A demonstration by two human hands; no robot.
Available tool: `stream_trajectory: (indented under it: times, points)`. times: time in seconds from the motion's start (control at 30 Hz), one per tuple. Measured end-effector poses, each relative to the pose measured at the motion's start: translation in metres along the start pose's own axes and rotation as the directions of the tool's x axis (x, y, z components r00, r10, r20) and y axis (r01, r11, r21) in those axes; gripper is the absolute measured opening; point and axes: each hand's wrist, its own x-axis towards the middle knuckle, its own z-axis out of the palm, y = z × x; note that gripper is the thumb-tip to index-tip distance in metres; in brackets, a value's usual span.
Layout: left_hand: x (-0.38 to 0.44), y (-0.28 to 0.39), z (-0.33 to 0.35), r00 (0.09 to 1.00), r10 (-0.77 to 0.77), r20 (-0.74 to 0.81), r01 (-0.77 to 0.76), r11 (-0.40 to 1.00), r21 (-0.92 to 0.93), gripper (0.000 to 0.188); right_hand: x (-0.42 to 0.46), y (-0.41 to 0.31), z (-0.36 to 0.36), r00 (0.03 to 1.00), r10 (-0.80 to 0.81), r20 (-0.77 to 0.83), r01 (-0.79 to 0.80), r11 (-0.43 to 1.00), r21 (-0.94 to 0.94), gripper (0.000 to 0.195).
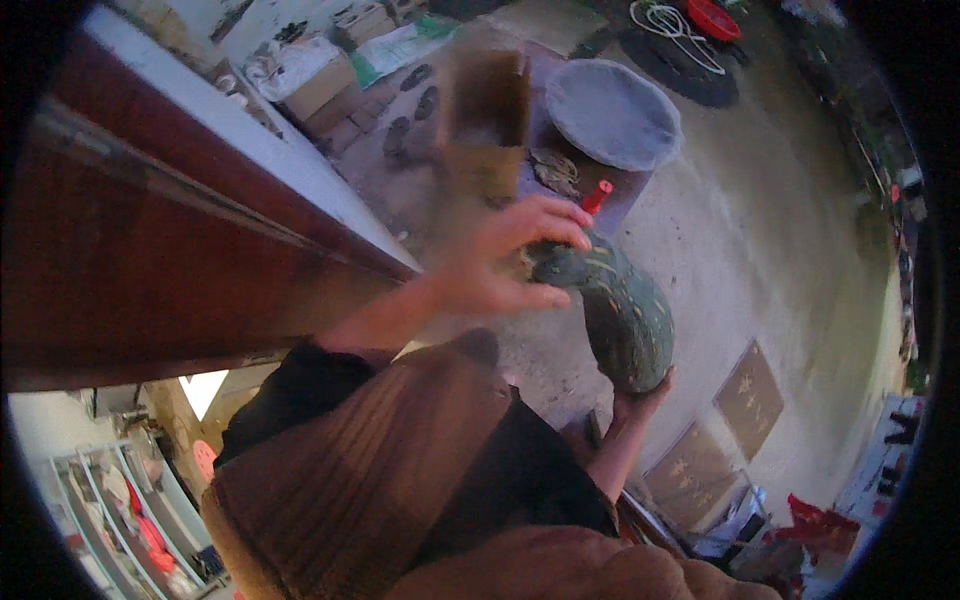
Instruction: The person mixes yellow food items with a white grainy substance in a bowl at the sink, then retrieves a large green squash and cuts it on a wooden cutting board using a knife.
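A long dark-green squash with pale yellow streaks (628, 319) is held up before me, its narrow stem end toward the left. Under its rounded lower end, my right hand (643, 397) supports it, partly hidden by the fruit. My left hand (517, 255), slightly blurred, is at the stem end with its thumb and fingers spread on either side; whether it touches the skin is unclear. Just beyond the left fingertips stands a red bottle-like object (598, 196). Behind it are a cardboard box with its top open (484, 169) and a wide round container covered with whitish plastic (615, 112).
At left is a large reddish-brown door or panel (187, 247) with a pale edge. Boxes (319, 79) and dark footwear (426, 103) lie beyond it. A coiled white hose (679, 30) and a red basin (714, 21) are at the top right. Patterned mats (750, 397) lie lower right.
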Motion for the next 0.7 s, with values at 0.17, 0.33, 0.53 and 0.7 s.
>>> stream_trajectory:
  times: [0.17,0.33,0.53,0.7]
  points:
    - [-0.029,0.013,0.011,0.995,0.064,0.082,-0.062,0.998,-0.029,0.047,-0.020,0.020,0.004,0.998,0.022,0.062,-0.020,0.999,-0.041,0.070]
    - [-0.064,0.032,0.003,0.996,0.081,0.036,-0.083,0.995,0.057,0.052,-0.001,0.044,-0.014,0.989,0.118,0.090,-0.099,0.976,-0.193,0.075]
    - [-0.120,0.085,0.011,0.993,0.030,-0.116,-0.003,0.974,0.228,0.070,0.025,0.061,-0.016,0.872,0.446,0.200,-0.400,0.886,-0.234,0.082]
    - [-0.151,0.155,0.003,0.976,-0.008,-0.218,0.099,0.907,0.409,0.080,0.046,0.100,0.012,0.660,0.718,0.220,-0.457,0.616,-0.641,0.079]
